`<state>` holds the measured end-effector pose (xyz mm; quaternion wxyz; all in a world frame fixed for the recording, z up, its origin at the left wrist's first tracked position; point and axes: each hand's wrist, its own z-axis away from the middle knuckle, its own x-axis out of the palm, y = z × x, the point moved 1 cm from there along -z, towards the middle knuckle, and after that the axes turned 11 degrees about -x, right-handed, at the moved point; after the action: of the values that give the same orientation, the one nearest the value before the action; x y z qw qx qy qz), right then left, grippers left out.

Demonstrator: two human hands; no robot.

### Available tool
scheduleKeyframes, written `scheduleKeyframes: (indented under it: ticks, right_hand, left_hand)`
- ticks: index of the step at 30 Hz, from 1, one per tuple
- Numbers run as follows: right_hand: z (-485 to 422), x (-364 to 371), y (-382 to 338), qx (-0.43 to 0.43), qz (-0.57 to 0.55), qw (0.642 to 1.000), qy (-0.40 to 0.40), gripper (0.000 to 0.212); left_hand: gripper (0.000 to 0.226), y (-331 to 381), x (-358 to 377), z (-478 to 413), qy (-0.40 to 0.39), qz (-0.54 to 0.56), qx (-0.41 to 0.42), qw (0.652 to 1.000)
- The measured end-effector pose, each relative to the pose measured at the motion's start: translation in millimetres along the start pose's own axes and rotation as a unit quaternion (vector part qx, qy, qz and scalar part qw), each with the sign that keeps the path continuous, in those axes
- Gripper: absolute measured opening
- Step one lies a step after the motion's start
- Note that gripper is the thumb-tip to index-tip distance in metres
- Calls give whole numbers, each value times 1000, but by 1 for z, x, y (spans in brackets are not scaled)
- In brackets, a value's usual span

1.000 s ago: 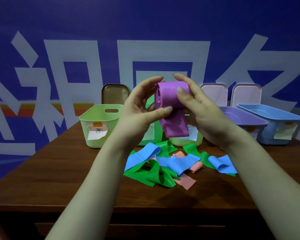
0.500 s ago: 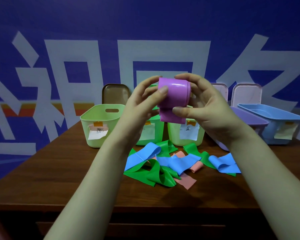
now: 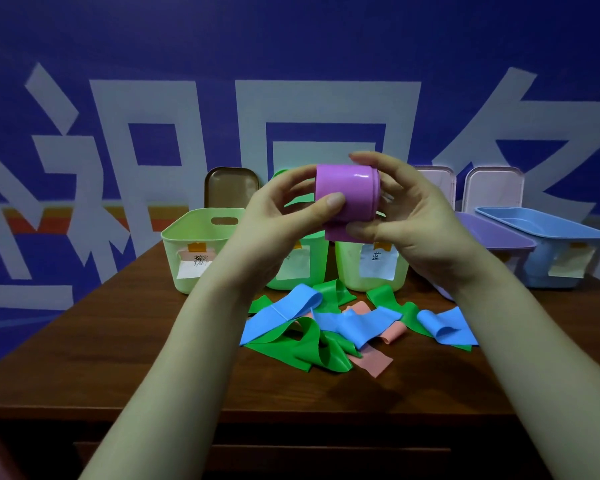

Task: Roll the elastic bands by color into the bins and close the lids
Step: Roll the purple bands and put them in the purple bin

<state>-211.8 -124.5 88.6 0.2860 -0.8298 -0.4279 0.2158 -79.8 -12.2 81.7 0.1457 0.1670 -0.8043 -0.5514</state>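
Both hands are up together over the table, clamped on one purple band that is almost fully rolled. The left hand pinches the near side w/ its thumb pressed on the roll's face, prob. to stop the coil springing open. The right hand cups the far end, fingers curled over the top and thumb on the short loose tail below — a grip that looks set to feed that last bit round. The roll is held in mid-air, clear of everything, so both hands can turn it freely. Below it the unrolled bands lie in a tangled heap (green, blue, pink) mid-table, just in front of the bins and within easy reach. Behind stand three green bins w/ paper labels on their fronts, and to the right a purple bin and a blue bin, all open. The lids lean upright against the wall behind, i.e. out of the way for dropping rolls in. The purple bin, just right of the right hand, is the likely home for this roll — no lid closed yet.
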Motion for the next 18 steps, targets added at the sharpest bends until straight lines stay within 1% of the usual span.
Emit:
scheduleKeyframes:
  ticks: [2, 5, 8, 18]
  right_hand:
    - [-1, 0, 0, 15, 4, 1000, -3, 76]
    - [0, -2, -2, 28, 32, 999, -19, 65]
    - [0, -4, -5, 37, 27, 999, -29, 64]
    - [1, -7, -7, 37, 65, 996, -37, 52]
  left_hand:
    - [58, 1, -1, 1, 8, 13, 4, 1000]
    - [58, 4, -1, 4, 10, 20, 16, 1000]
    - [55, 4, 1, 6, 3, 33, 22, 999]
    - [53, -2, 1, 3, -7, 48, 27, 998]
